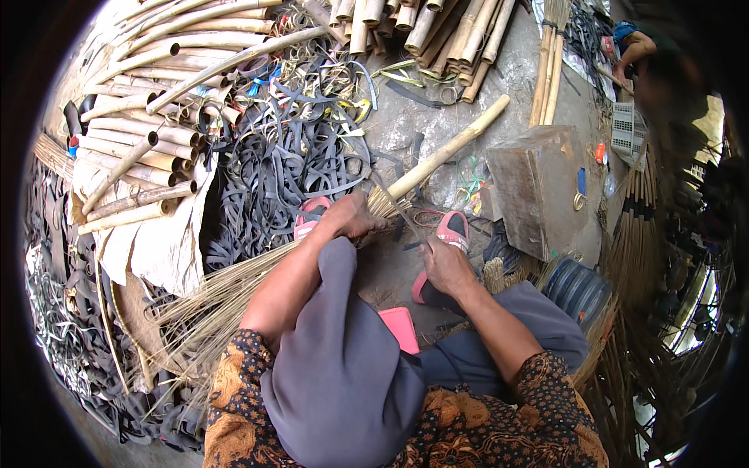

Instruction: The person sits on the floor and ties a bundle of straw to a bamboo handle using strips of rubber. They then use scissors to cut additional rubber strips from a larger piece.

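A stick broom lies slantwise before me. Its fan of thin dry sticks [226,300] spreads to the lower left under my left forearm, and its bamboo handle [449,152] points to the upper right. My left hand [351,216] is closed round the sticks near their bound-looking end, beside the handle. In my right hand [450,267], closed, is a long, narrow, dark piece [396,204] that crosses over the broom at the handle's base. Whether it is a blade or a rubber strip I cannot tell. My feet in pink sandals [452,230] flank the work.
Dark rubber strips [273,164] lie heaped at the left, with bamboo poles [144,140] beyond. More bamboo [460,39] lies at the far middle. A wooden block [538,187] and a blue plastic bottle [577,288] stand at the right. Another person's arm [636,51] shows far right.
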Available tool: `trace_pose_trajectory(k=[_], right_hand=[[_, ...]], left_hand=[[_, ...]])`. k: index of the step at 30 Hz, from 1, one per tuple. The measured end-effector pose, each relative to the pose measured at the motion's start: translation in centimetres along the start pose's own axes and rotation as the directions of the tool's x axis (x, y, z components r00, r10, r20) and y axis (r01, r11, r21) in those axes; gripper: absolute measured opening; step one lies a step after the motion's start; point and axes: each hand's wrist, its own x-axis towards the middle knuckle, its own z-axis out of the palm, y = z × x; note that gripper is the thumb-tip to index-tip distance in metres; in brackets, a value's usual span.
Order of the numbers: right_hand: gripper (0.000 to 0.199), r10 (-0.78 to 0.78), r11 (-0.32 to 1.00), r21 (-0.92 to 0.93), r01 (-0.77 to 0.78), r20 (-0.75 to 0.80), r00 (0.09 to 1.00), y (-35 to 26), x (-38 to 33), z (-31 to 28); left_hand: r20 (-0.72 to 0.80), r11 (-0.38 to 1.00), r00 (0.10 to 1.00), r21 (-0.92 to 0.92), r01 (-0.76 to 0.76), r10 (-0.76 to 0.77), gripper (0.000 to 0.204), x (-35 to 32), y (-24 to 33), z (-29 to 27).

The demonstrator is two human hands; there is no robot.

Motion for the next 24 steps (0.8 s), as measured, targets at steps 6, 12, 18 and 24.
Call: trace_pose_trajectory(k=[6,12,18,24], right_hand=[[0.030,-0.054,0.996,-0.070,0.059,0.073,0.996,-0.3,-0.1,1.0],[0.025,0.183,0.958,0.239,-0.158,-0.087,0.979,0.0,0.8,0.8],[0.026,-0.014,0.999,-0.050,0.014,-0.008,1.000,-0.1,-0.4,-0.9],[0.030,-0.063,0.997,-0.033,0.064,0.028,0.998,0.3,-0.3,0.9]], left_hand=[[-0.276,0.987,0.961,0.153,0.053,-0.009,0.068,-1.1,-0.8,2.3],[-0.130,0.980,0.990,0.180,0.080,-0.057,0.059,-0.8,-0.3,1.4],[0.053,1.000,0.998,0.005,0.024,-0.024,0.062,0.4,-0.1,-0.4],[-0.223,0.993,0.975,0.121,0.007,0.020,0.071,-1.4,0.2,1.3]])
